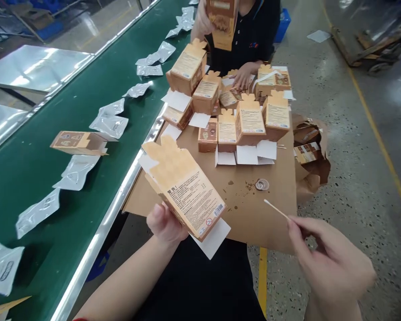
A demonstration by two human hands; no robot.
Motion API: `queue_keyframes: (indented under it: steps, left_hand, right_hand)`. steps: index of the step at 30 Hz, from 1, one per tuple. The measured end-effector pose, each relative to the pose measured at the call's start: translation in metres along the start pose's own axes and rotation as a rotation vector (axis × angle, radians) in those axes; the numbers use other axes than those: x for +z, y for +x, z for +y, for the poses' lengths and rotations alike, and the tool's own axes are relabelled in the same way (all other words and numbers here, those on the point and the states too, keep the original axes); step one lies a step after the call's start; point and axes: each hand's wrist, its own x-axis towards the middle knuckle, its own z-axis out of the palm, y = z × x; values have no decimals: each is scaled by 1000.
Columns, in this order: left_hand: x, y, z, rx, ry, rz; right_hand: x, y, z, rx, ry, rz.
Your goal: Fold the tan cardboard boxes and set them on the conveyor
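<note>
My left hand point(167, 224) holds a tan printed carton point(190, 191) from below, its flaps open at both ends and its text side facing up. Between the thumb and forefinger of my right hand point(327, 254) is a thin cotton swab point(276, 209), its white tip pointing up and left. Just beyond that tip, a small clear cup point(262, 184) sits on the brown cardboard table top point(254, 223), with brown specks and wet spots beside it. The carton and the swab are apart.
Several similar cartons point(250, 118) crowd the table's far side, where a person point(245, 40) holds another. On the left, a green conveyor point(53, 178) carries silver-white packets point(38, 213) and an open carton point(76, 141). A brown bag point(324, 156) stands at right.
</note>
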Motion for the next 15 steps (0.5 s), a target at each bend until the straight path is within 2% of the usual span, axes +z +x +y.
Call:
queue_keyframes:
  steps: [3, 6, 11, 13, 15]
  left_hand:
    - [-6, 7, -20, -78, 33, -63]
    - [-10, 13, -35, -84, 48, -122]
    - [-16, 19, -50, -44, 128, -123]
    - [-19, 21, -54, -54, 157, -116]
    - [-23, 24, -58, -53, 180, -118]
  right_hand:
    - [11, 25, 29, -116, -164, 4]
    - [27, 47, 50, -190, -254, -96]
    - [52, 68, 71, -152, -338, -390]
    - [59, 73, 76, -130, -348, -455]
    - [63, 76, 80, -125, -341, -465]
